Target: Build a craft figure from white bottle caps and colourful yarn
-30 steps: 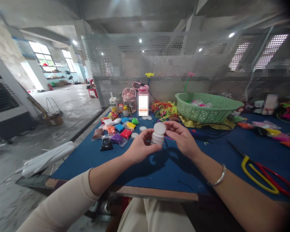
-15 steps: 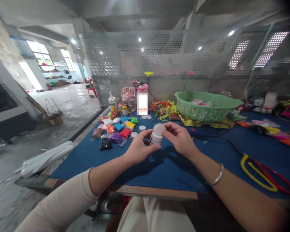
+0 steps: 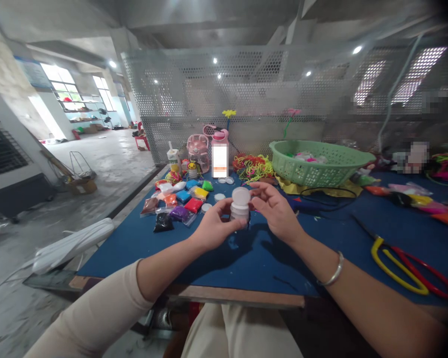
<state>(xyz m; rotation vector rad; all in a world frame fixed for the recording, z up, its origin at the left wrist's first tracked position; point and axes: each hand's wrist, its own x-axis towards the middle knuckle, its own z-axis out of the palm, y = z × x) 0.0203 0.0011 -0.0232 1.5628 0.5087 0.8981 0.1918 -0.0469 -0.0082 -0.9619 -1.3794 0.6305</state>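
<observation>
My left hand [image 3: 212, 226] is closed around a small white plastic jar [image 3: 239, 213] with a stepped, ribbed-looking body, held above the blue tabletop. A round white disc [image 3: 241, 195] like a lid stands tilted at the top of the jar, its flat face toward me. Just right of the disc, my right hand [image 3: 274, 211] has its fingers apart and curved. Whether a fingertip still touches the disc's edge I cannot tell. Several loose white lids [image 3: 206, 208] lie left of and behind the hands. Beside them are small bags of coloured clay-like material, including purple [image 3: 179, 214] and black [image 3: 163, 222].
A green basket [image 3: 321, 169] stands at the back right, beside tangled bright cords [image 3: 256, 168]. Yellow-and-red-handled scissors [image 3: 399, 263] lie at right. Behind the table rises a perforated metal screen [image 3: 242, 89]. A pink bottle [image 3: 219, 136] stands before it.
My right fingers have loosened from the disc and spread. The disc has shifted slightly left and now shows its face more squarely. The left hand keeps its grip, turning the jar a little.
</observation>
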